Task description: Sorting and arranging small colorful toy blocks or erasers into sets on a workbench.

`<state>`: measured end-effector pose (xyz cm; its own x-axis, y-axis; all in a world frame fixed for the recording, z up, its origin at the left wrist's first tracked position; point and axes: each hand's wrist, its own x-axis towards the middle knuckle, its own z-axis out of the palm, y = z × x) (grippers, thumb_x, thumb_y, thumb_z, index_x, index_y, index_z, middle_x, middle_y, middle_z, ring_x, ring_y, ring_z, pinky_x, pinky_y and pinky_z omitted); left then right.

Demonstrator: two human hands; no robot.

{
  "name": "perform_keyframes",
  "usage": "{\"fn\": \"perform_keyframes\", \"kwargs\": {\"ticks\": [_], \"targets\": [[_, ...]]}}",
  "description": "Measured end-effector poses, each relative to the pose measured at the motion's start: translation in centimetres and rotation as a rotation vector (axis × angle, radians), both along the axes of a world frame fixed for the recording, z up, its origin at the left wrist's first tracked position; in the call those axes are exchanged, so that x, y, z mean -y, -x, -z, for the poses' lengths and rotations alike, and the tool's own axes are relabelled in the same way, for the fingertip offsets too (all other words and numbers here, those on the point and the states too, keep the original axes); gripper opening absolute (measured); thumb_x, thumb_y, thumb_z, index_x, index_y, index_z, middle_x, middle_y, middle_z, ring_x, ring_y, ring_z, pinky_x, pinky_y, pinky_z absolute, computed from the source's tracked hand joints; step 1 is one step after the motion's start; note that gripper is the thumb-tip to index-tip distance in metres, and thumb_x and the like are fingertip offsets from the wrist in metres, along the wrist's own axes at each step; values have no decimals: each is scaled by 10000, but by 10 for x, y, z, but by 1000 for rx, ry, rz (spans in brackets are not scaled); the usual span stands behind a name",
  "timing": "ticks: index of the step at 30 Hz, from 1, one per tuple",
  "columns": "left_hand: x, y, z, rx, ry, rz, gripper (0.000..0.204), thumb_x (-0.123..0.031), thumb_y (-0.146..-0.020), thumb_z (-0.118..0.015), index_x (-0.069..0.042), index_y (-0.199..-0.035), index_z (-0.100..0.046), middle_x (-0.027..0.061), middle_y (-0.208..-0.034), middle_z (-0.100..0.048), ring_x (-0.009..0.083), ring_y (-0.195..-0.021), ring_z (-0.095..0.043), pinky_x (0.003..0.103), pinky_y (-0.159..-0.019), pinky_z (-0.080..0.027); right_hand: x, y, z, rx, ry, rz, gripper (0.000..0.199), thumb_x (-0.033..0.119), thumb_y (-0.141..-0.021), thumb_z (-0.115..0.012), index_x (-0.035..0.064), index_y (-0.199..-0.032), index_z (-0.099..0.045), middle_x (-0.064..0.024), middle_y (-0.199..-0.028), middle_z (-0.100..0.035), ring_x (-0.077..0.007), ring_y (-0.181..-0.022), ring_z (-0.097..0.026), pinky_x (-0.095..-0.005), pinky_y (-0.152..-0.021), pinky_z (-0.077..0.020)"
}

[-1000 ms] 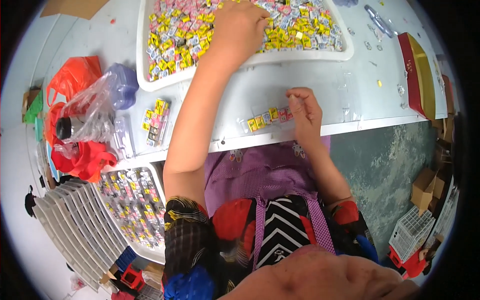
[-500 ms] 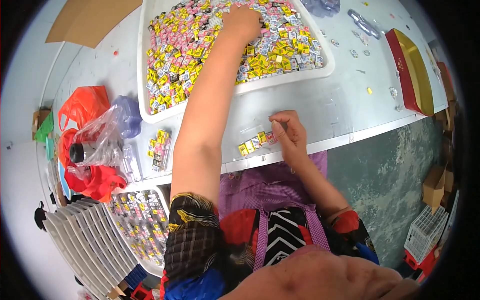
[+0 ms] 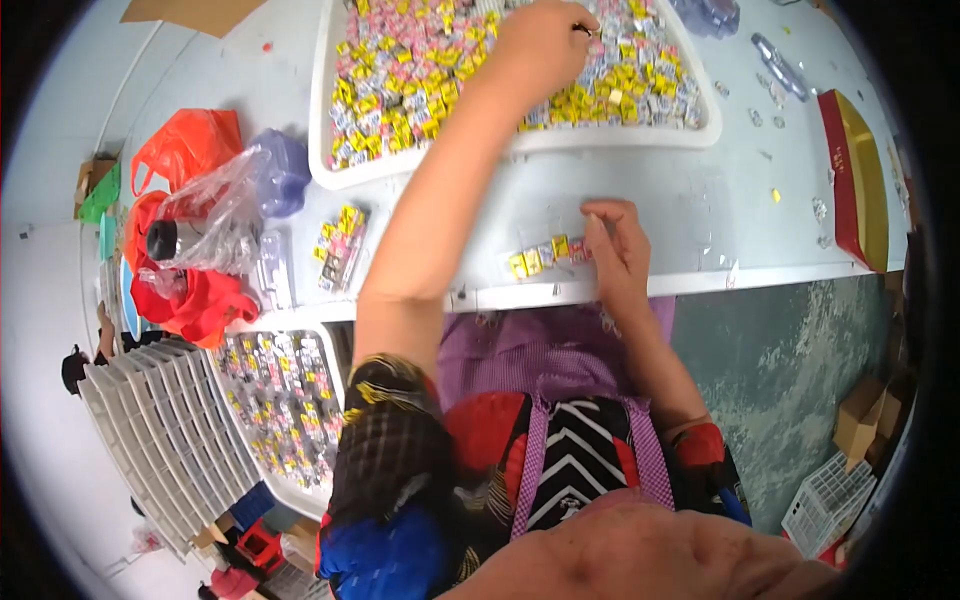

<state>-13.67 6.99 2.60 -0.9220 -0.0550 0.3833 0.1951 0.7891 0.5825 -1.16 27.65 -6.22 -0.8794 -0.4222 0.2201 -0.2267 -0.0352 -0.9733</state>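
My left hand is over the big white tray, its fingers curled together. Something small and dark shows at its fingertips, too little to name. The tray is filled with small wrapped pieces in yellow, pink, white and some black. On the table before me lies a short row of the same small wrapped pieces, yellow at its left end and reddish at its right. My right hand is bent at that right end, thumb and forefinger pressed together. What they pinch, if anything, is hidden.
Left of the row stands a small block of stacked pieces. Red bags and clear plastic lie farther left. A second filled tray sits below the table edge near stacked white trays. A red-and-gold box lid lies at right.
The whole view has shifted, so the table sits higher and farther right. My left hand has drawn a little nearer in the tray, fingers curling to the right. My right hand stays by the row.
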Motion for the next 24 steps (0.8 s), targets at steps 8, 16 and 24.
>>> {"fn": "perform_keyframes", "kwargs": {"ticks": [8,16,24], "targets": [[-13,-194,14,598,-632,-98,169,-27,-866,-664,31,-1024,-646,32,-870,-672,78,-771,-605,207,-711,-488,7,0,-4,-189,-222,-36,248,-26,-838,-624,41,-1077,-619,-96,-1085,-555,-207,-1013,-543,-288,-852,-475],[-46,-245,43,428,-475,-393,109,-29,-841,-696,42,-909,-648,61,-768,-657,85,-684,-592,225,-624,-486,10,1,-7,-225,-317,-62,259,-26,-796,-669,67,-1037,-643,-63,-1023,-586,-210,-1025,-531,-289,-786,-501],[-52,-255,54,314,-407,-446,77,-7,-791,-692,15,-819,-623,125,-764,-596,226,-631,-604,316,-592,-485,13,3,-7,-381,-399,-67,267,13,-777,-655,101,-1029,-653,-35,-1069,-634,-260,-1065,-512,-369,-957,-377]]}}
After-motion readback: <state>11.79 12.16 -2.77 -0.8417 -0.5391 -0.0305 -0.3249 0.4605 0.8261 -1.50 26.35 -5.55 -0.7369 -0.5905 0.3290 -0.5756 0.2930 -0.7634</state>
